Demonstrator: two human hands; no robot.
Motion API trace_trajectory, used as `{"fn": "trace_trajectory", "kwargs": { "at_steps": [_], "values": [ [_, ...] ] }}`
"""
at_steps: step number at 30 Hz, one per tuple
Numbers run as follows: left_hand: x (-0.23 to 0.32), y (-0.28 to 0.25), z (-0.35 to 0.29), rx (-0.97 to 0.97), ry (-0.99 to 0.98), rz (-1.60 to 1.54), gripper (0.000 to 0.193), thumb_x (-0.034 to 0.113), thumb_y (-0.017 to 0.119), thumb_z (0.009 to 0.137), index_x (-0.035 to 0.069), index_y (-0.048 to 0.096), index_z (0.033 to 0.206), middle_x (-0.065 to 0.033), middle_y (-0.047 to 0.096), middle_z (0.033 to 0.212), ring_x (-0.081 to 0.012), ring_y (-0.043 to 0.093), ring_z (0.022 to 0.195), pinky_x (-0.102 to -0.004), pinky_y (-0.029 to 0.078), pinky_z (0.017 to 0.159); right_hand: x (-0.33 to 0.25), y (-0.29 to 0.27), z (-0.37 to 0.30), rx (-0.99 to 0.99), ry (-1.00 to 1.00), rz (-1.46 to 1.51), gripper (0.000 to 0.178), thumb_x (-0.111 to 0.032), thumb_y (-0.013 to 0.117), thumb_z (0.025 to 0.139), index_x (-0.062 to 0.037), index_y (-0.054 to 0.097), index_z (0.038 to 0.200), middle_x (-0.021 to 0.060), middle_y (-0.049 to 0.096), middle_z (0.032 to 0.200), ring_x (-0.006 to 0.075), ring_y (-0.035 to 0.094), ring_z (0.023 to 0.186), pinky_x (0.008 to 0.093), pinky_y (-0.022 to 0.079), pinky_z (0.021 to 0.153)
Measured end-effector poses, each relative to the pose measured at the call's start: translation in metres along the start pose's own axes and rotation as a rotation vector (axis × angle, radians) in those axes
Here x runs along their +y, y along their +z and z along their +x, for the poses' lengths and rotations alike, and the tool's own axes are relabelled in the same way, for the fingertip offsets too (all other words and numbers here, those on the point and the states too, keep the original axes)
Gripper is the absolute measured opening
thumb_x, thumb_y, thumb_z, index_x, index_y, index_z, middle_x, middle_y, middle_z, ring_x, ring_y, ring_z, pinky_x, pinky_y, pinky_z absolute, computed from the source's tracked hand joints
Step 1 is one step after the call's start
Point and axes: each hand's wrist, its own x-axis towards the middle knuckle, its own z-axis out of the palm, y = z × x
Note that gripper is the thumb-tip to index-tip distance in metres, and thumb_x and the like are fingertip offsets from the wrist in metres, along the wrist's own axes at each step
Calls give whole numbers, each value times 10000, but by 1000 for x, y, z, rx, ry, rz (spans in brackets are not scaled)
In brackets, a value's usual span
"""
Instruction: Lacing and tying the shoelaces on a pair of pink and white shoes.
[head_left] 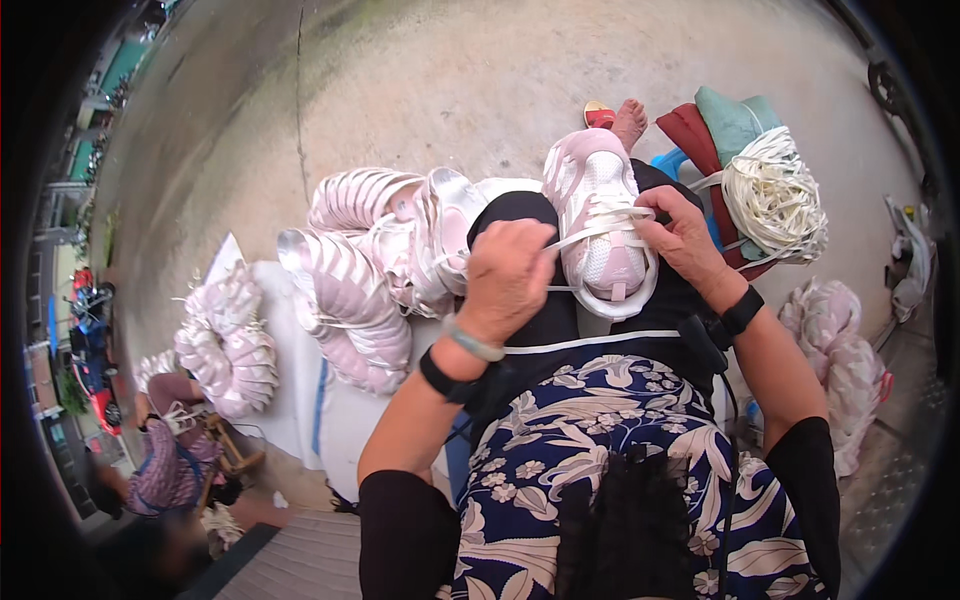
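Note:
A pink and white sneaker [590, 165] rests on my lap between my knees, its toe pointing toward me. White shoelace [572, 238] is threaded partway across its tongue. To the left of the shoe, my left hand [508, 275] is closed, pulling a length of that lace out sideways. My right hand [684, 232] is at the shoe's right side, thumb and finger pinched on the lace near the eyelets. Another white lace end [590, 342] trails across my lap below the toe.
Stacked pink and white shoe uppers [355, 310] lie on white sheeting at my left, with another ring of them [228, 345] beyond. A bundle of white laces [775, 195] sits on red and green cloth at the right. More uppers [840, 370] lie lower right. Another person [175, 465] sits lower left.

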Motion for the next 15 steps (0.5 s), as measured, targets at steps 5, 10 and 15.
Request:
{"fn": "trace_trajectory", "kwargs": {
  "at_steps": [5, 10, 15],
  "values": [
    [15, 33, 22, -112, -17, 66, 279, 120, 633, 753, 40, 586, 1016, -130, 607, 945, -310, 571, 868, -380, 428, 759, 0, 9, 10, 14, -32, -89, 192, -140, 664, 768, -32, 566, 891, 73, 555, 848, 191, 539, 741, 306, 441, 643],
    [17, 41, 19, -179, 16, 154, 276, 98, 622, 762, 58, 582, 1031, -128, 582, 955, -312, 577, 829, -386, 461, 700, -2, 19, 20, 73, -72, -101, 163, -154, 635, 772, -22, 573, 845, 108, 548, 794, 250, 547, 743, 334, 440, 674],
    [21, 43, 15, -221, 58, 262, 249, 95, 606, 776, 97, 587, 1024, -127, 556, 901, -311, 583, 768, -374, 481, 605, -8, 16, 29, -36, 341, 226, 194, -184, 605, 761, 9, 598, 787, 129, 567, 766, 209, 550, 704, 339, 441, 647]
  ]
}}
